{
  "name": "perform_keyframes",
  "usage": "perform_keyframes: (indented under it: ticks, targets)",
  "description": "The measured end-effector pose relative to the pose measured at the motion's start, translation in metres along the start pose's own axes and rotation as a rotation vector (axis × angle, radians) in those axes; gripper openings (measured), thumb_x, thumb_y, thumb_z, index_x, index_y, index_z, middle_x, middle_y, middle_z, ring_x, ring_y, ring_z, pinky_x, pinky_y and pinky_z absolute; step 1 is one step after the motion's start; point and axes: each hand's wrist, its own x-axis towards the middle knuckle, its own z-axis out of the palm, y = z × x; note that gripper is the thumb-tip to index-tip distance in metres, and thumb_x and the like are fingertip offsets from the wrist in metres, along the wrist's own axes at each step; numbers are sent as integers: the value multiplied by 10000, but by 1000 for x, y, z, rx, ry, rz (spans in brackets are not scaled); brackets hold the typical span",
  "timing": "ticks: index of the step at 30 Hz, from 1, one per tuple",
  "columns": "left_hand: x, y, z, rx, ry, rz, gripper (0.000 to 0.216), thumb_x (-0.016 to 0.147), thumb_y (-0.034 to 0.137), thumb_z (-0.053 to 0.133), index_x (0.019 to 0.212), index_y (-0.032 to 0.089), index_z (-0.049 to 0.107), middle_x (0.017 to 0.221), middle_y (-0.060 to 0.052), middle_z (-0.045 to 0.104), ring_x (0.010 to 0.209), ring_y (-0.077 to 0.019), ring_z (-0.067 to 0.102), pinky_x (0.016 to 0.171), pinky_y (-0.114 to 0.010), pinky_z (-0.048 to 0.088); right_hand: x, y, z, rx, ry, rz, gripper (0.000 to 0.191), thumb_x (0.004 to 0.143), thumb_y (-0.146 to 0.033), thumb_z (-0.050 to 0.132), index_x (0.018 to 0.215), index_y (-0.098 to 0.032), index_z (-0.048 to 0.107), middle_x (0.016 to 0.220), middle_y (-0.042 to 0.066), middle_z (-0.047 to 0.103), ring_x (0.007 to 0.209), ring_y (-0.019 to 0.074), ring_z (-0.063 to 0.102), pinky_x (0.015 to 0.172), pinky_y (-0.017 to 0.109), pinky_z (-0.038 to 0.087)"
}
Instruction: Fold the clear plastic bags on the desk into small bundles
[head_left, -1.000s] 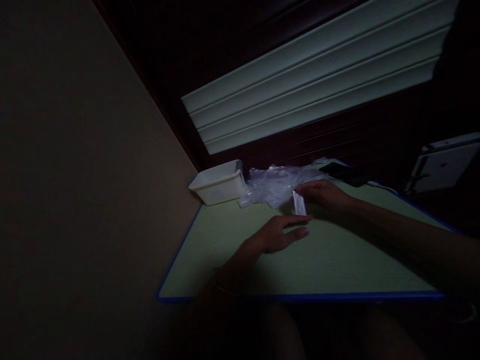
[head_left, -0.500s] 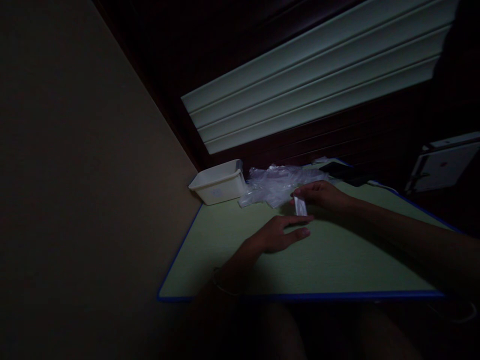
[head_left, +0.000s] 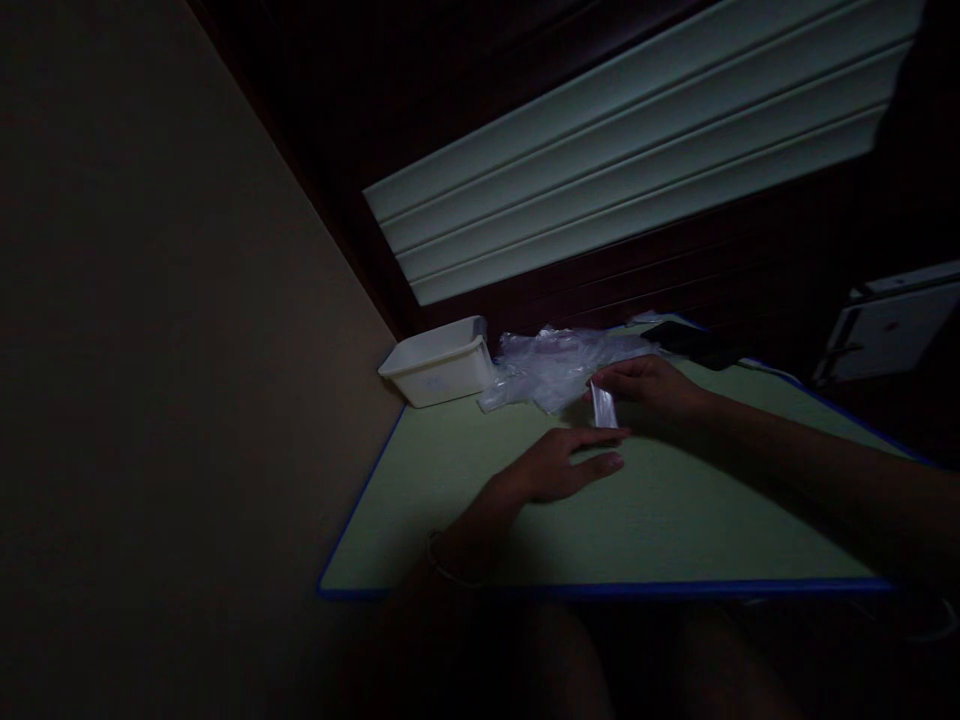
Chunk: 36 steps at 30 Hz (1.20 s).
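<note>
My right hand [head_left: 651, 386] pinches the upper end of a small folded clear plastic bag [head_left: 604, 408], which hangs down from the fingertips. Just below it, my left hand [head_left: 561, 464] is open, thumb and fingers stretched to the right and apart. Its fingertips are close to the bag's lower end; whether they touch is hard to see in the dim light. Behind the hands lies a loose pile of clear plastic bags [head_left: 551, 362] on the pale green table [head_left: 720, 500].
A white plastic bin [head_left: 442, 372] stands at the table's back left corner, against the wall. Some dark object [head_left: 694, 345] lies at the back right. Beyond the table is a dark panel with pale slats [head_left: 637, 150]. A whitish box-like thing [head_left: 892, 330] is at the far right.
Both hands hold nearly the same pose. The view has shifted very slightly, and the small bag has tilted a little in my right hand.
</note>
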Motion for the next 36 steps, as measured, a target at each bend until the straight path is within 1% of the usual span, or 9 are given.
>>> perform_keyframes:
  ticks: [4, 7, 9, 12, 16, 20, 26, 32, 36]
  targets:
    - [-1, 1, 1, 4, -19, -23, 480, 887, 483, 543, 1306, 251, 579, 1314, -58, 612, 1184, -233, 575, 1049, -401, 391, 6, -4, -7, 0, 95, -100, 300, 656, -479, 793, 737, -192, 759, 810, 75, 757, 762, 219, 682, 757, 363, 539]
    - [2, -4, 2, -35, 33, -29, 454, 884, 484, 544, 1249, 227, 626, 1230, -70, 664, 1098, -222, 616, 998, -379, 428, 10, -2, -10, 35, 127, -114, 271, 656, -480, 798, 746, -228, 758, 838, 62, 761, 809, 225, 691, 825, 395, 538]
    - [6, -12, 2, -69, 133, -33, 403, 879, 475, 550, 1118, 186, 696, 1120, -88, 709, 1024, -215, 643, 949, -361, 454, 12, -1, -11, 22, 99, -101, 288, 652, -496, 796, 738, -224, 760, 824, 61, 759, 811, 220, 691, 845, 395, 535]
    - [15, -25, 0, -132, 365, -92, 392, 877, 474, 536, 862, 131, 724, 883, -105, 734, 835, -188, 672, 816, -323, 491, 11, 1, -9, -10, 70, -87, 333, 645, -529, 785, 730, -208, 763, 817, 67, 757, 814, 220, 687, 847, 392, 532]
    - [23, -36, -3, -320, 537, -140, 349, 807, 456, 624, 818, 112, 687, 798, -93, 705, 709, -152, 649, 632, -249, 462, 8, -1, -5, -93, 40, -77, 356, 645, -520, 775, 766, -186, 780, 845, 72, 756, 803, 219, 674, 799, 373, 526]
    - [24, -34, -2, -361, 538, -170, 391, 756, 484, 678, 863, 109, 712, 713, -59, 667, 600, -112, 575, 556, -230, 406, 3, -1, 3, -141, -18, -66, 361, 641, -508, 768, 810, -189, 791, 798, 55, 748, 758, 202, 655, 760, 351, 509]
    - [23, -22, 2, -368, 544, -155, 383, 674, 484, 756, 795, 121, 734, 637, -23, 628, 539, -81, 486, 558, -239, 390, -2, 1, 11, -175, -35, -79, 343, 627, -491, 781, 777, -182, 783, 753, 44, 724, 720, 191, 625, 735, 339, 482]
    - [24, -24, -1, -478, 539, -175, 387, 676, 489, 755, 782, 119, 722, 623, -10, 614, 498, -58, 457, 504, -214, 331, 4, 6, 6, 145, 9, 6, 307, 768, -481, 700, 843, -190, 758, 954, 98, 715, 850, 218, 637, 759, 356, 511]
    - [23, -24, -2, -739, 427, -159, 399, 638, 470, 797, 792, 117, 691, 719, -26, 642, 544, -65, 515, 522, -210, 364, 0, 6, 5, 257, -114, 56, 215, 781, -341, 710, 913, -176, 750, 961, 105, 723, 856, 211, 651, 813, 361, 509]
